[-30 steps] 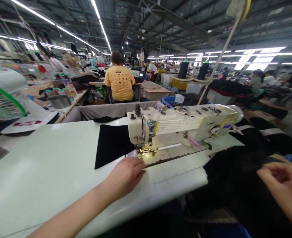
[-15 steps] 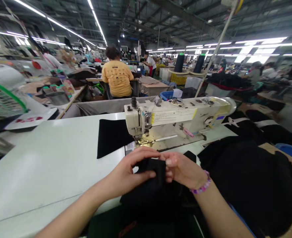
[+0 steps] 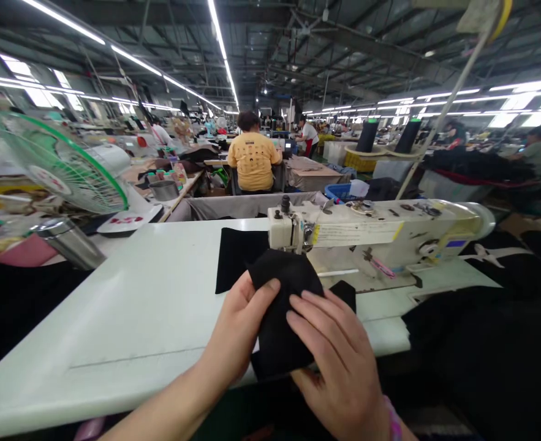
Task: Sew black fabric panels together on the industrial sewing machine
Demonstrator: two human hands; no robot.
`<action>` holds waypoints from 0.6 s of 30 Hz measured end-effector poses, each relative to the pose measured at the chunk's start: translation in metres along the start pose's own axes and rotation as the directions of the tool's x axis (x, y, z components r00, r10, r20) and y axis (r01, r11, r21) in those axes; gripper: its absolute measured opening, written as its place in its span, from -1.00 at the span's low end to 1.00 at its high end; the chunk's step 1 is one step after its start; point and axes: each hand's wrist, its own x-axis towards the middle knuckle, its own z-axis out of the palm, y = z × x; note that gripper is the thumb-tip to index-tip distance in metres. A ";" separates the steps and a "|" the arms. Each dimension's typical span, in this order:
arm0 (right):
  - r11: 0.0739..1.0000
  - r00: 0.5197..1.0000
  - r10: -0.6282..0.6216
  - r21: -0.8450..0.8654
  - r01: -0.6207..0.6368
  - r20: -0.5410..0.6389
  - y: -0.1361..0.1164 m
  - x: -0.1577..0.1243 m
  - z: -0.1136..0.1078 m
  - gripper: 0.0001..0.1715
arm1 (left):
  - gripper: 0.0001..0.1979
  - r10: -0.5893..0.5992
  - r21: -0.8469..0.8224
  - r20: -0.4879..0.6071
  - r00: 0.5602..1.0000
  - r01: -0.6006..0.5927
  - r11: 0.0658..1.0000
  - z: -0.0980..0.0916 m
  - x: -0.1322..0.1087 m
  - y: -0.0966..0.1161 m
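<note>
Between my two hands is a piece of black fabric [image 3: 288,275], raised in front of the sewing machine [image 3: 357,229] and covering its needle area from view. My left hand [image 3: 240,321] pinches the fabric's left edge, thumb on top and fingers hidden behind it. My right hand [image 3: 332,349] lies across the lower right part, its fingers over the front and its thumb beneath. Flat on the table, left of the machine head, rests another black fabric piece [image 3: 238,248]. More black cloth [image 3: 344,295] shows just behind my right hand.
The pale tabletop [image 3: 160,288] spreads to the left. A green-rimmed fan [image 3: 68,162] and a steel flask [image 3: 68,242] stand beyond its left edge. Dark fabric [image 3: 481,355] is heaped at the right. A person in a yellow shirt [image 3: 254,160] sits ahead, facing away.
The fabric has been raised and turned so its face shows toward me. My right hand has moved from its upper edge down to its lower right. The view has swung left.
</note>
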 end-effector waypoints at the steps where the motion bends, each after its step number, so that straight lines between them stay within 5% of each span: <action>1: 0.992 0.997 0.077 0.096 -0.076 -0.007 0.003 0.001 0.000 -0.55 | -0.54 0.044 0.032 0.005 0.999 -0.044 0.999 -0.003 -0.002 -0.001; 3: 0.871 0.930 0.365 0.341 -0.353 0.031 0.008 0.005 -0.004 -0.72 | -0.44 0.204 0.111 0.026 0.979 -0.206 0.972 -0.012 -0.002 -0.003; 5: 0.556 0.766 0.595 0.563 -0.611 0.245 0.013 0.009 -0.011 -0.79 | -0.37 0.314 0.179 0.079 0.946 -0.323 0.929 -0.021 0.004 -0.001; 7: 0.218 0.637 0.604 0.670 -0.710 0.479 0.019 0.016 -0.017 -0.68 | -0.35 0.265 0.218 0.147 0.953 -0.293 0.931 -0.027 0.011 0.007; 9: 0.054 0.593 0.583 0.702 -0.710 0.555 0.025 0.025 -0.021 -0.60 | -0.53 0.150 0.200 0.175 0.973 -0.185 0.962 -0.029 0.017 0.020; 12: 0.187 0.606 0.710 0.734 -0.653 0.359 0.034 0.043 -0.021 -0.49 | -0.68 0.057 0.139 0.164 0.985 -0.080 0.987 -0.025 0.021 0.043; 14: 0.313 0.631 0.731 0.694 -0.648 0.259 0.037 0.053 -0.019 -0.24 | -0.70 0.053 0.214 0.147 0.988 -0.085 0.973 -0.019 0.020 0.060; 16: 0.384 0.652 0.702 0.620 -0.684 0.284 0.038 0.060 -0.015 0.01 | -0.73 0.118 0.376 0.151 0.981 -0.168 0.911 -0.012 0.017 0.077; 18: 0.436 0.669 0.679 0.568 -0.698 0.302 0.041 0.063 -0.011 -0.01 | -0.76 0.228 0.523 0.186 0.956 -0.293 0.800 -0.007 0.012 0.092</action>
